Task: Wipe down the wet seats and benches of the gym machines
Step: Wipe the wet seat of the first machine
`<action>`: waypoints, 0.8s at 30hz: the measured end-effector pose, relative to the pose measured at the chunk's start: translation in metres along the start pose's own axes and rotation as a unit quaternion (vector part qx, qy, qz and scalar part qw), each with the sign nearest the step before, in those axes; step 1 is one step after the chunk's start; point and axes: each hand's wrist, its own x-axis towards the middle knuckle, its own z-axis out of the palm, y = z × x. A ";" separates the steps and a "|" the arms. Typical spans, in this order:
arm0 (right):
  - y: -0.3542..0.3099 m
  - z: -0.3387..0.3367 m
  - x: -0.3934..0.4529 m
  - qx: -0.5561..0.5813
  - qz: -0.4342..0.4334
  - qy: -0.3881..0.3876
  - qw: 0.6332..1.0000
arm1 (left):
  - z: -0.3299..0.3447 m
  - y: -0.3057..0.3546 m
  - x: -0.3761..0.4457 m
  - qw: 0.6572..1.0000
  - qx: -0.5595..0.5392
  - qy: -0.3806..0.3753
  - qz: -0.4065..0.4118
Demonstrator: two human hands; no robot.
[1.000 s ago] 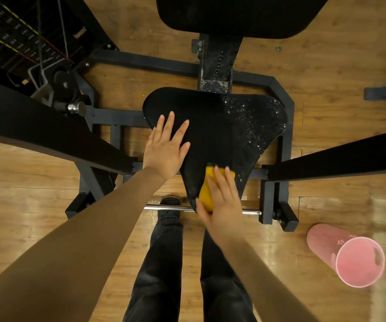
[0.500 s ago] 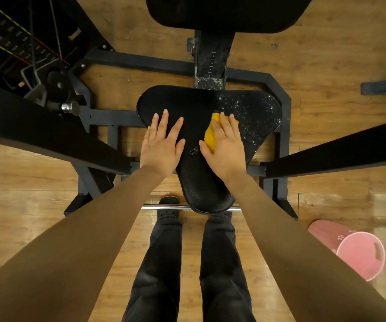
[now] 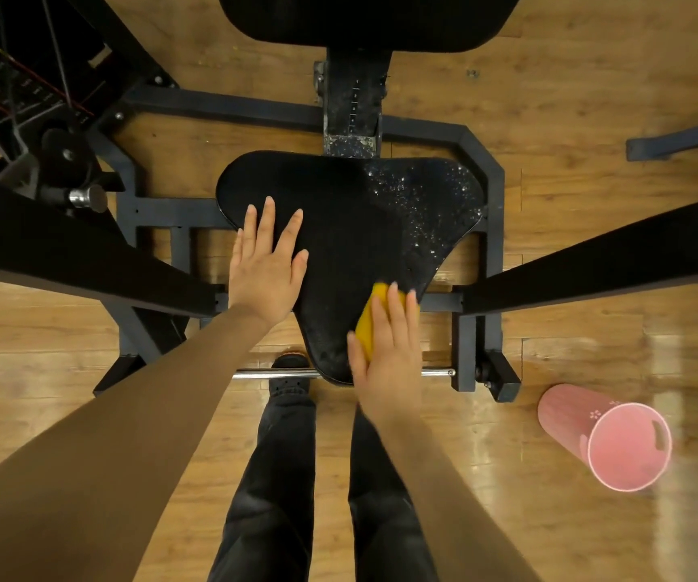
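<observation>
Yellow cloth (image 3: 367, 325) is lying pressed flat under the right hand (image 3: 387, 346), droplets (image 3: 423, 203) sitting up-right of it on the seat (image 3: 339, 228).

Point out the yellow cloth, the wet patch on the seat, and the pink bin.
yellow cloth (image 3: 367, 325): head view, exposed edge beside the fingers.
wet patch (image 3: 427, 195): head view, droplets on the seat's right side.
pink bin (image 3: 570, 413): head view, outer wall.
</observation>
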 end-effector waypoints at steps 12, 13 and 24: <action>0.008 -0.009 0.033 0.070 0.058 0.055 0.994 | 0.001 0.005 0.001 0.999 -0.033 0.015 -0.021; 0.003 -0.003 0.009 0.087 0.069 0.055 0.992 | 0.002 0.007 0.001 0.999 -0.034 0.018 -0.024; 0.022 -0.011 0.049 0.161 0.087 0.060 0.981 | 0.005 0.016 0.004 0.996 -0.046 0.047 -0.053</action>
